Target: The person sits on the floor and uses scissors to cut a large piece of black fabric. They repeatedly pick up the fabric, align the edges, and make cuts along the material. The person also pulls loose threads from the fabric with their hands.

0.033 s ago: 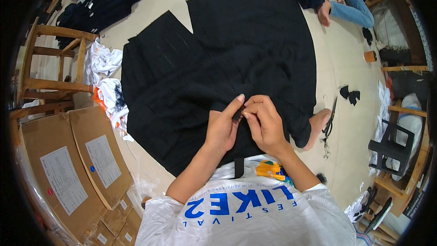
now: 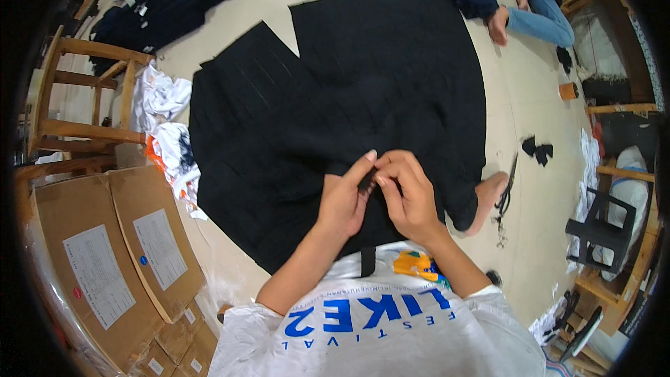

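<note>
Black cloth (image 2: 335, 105), matt and softly rumpled, spreads across the centre of the frame as a broad sheet with curved sides, a V-shaped notch in its upper edge and thin pale lines marking its weave. Over its lower middle, the left hand (image 2: 342, 202) and right hand (image 2: 412, 199) come together, fingertips almost meeting; whether they pinch cloth or something smaller cannot be told, as the curled fingers cover it. Right of centre, a bare foot (image 2: 490, 199) disappears into black fabric, near slender dark scissors (image 2: 513, 174) on the smooth, pale floor (image 2: 530, 108). Creased cardboard boxes (image 2: 52, 237) fill the lower left, while dark garments (image 2: 188, 0) at upper left are cut off by the frame
</note>
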The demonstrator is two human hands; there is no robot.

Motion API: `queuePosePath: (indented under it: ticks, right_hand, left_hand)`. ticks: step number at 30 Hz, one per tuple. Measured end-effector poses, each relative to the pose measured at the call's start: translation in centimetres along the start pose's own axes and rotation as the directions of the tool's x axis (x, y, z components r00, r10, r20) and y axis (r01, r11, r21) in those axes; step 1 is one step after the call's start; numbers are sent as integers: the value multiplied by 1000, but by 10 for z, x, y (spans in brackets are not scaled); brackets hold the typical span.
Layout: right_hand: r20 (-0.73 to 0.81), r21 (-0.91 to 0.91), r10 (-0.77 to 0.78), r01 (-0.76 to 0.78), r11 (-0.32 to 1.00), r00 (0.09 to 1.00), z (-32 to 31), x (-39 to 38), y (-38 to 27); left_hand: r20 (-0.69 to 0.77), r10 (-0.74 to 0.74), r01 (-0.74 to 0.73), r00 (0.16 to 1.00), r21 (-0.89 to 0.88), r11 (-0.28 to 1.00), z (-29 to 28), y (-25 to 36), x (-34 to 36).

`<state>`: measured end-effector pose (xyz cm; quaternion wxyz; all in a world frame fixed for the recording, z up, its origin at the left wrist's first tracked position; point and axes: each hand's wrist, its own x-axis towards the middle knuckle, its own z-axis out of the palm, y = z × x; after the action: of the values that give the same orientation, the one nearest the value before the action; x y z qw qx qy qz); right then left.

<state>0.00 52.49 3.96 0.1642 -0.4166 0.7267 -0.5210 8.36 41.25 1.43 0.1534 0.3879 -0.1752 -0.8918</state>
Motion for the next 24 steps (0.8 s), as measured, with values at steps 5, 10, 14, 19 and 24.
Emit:
queuePosePath:
  ticks: [5, 10, 14, 19, 24]
  right_hand:
    - [138, 665, 321, -328, 671, 937, 7, -5, 2]
    - [184, 559, 320, -366, 744, 930, -4, -13, 1]
    - [145, 283, 349, -377, 882, 926, -26, -19, -13]
    - [104, 266, 382, -396, 879, 918, -46, -40, -9]
    - [129, 110, 375, -389, 915, 918, -40, -43, -17]
  left_hand:
    - [192, -212, 237, 958, -112, 965, -22, -1, 6]
    - [-96, -127, 108, 987, -180, 978, -14, -1, -2]
    - [85, -261, 254, 962, 87, 963, -49, -1, -41]
    - [365, -278, -112, 889, 759, 641, -26, 93, -52]
    - [568, 372, -530, 734, 822, -210, -53, 150, 146]
